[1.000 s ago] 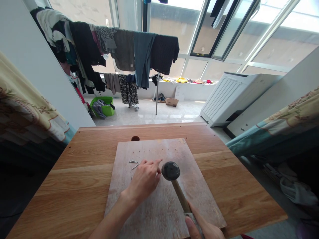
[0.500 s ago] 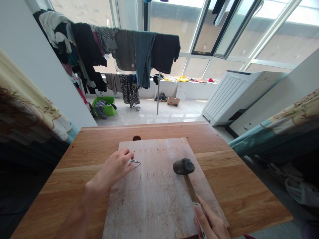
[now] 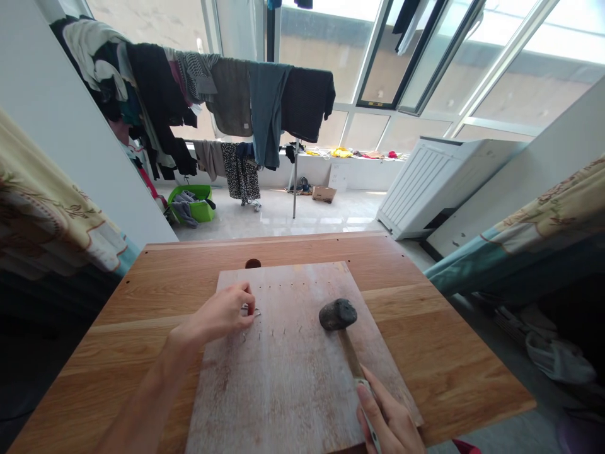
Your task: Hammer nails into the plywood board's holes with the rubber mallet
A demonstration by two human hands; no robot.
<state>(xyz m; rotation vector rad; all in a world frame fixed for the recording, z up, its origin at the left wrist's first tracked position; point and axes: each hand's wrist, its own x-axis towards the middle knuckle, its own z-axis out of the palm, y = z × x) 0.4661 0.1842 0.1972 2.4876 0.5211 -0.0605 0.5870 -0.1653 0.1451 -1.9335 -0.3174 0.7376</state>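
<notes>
Over the far left part of a worn whitish board (image 3: 283, 391), my left hand (image 3: 229, 309) is closed in a pinch. Its thumb and fingers meet around thin silvery nails (image 3: 258, 313), whose ends show beside the fingertips; how many it grips is hidden. My right hand (image 3: 390, 413) is wrapped round the handle of a mallet (image 3: 338, 314) with a black head. The mallet head is over the right side of the board. A row of small dark holes (image 3: 292, 284) runs along the board's far part, with several short thin marks nearer me.
The board lies on a wooden table (image 3: 454, 353) with a round hole (image 3: 253, 263) near its far edge. Beyond stand a clothes rack with hanging clothes (image 3: 269, 113), a green basket (image 3: 203, 208) and a white ribbed cabinet (image 3: 420, 183). Curtains hang on both sides.
My left hand's fingers have drawn in over the nails, which lay beside the fingertips before. The mallet stays in my right hand. The whole view has shifted slightly.
</notes>
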